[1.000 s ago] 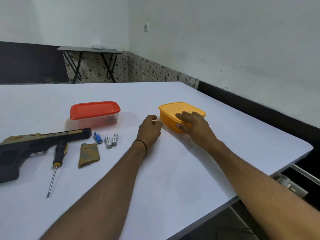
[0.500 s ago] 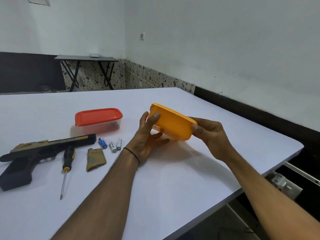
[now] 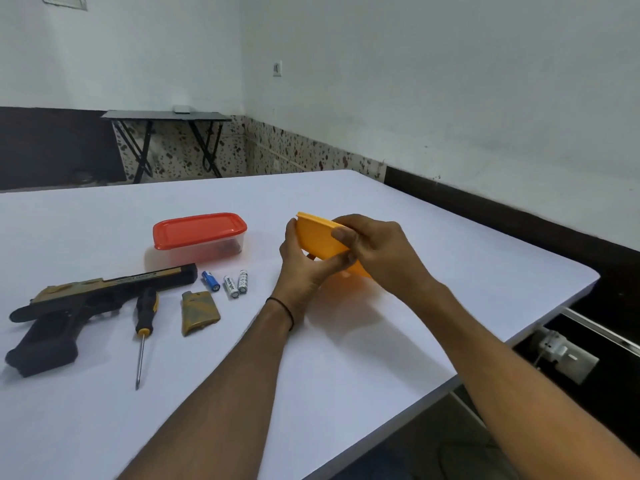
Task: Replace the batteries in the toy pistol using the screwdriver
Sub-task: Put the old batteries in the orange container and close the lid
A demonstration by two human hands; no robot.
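Orange container (image 3: pixel 317 239) held tilted above the white table (image 3: pixel 381 341) at frame centre. Left hand (image 3: pixel 301 268) grips its left side; right hand (image 3: pixel 377 251) pinches its lid edge.

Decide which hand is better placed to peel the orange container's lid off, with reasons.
Probably right: the right hand pinches the orange container at its lid edge; the left hand cradles the base.

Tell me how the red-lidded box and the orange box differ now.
The red-lidded box lies flat on the table; the left hand and right hand hold the orange box tilted. The red-lidded box has clear walls; the orange box is orange throughout. Both have rounded corners.
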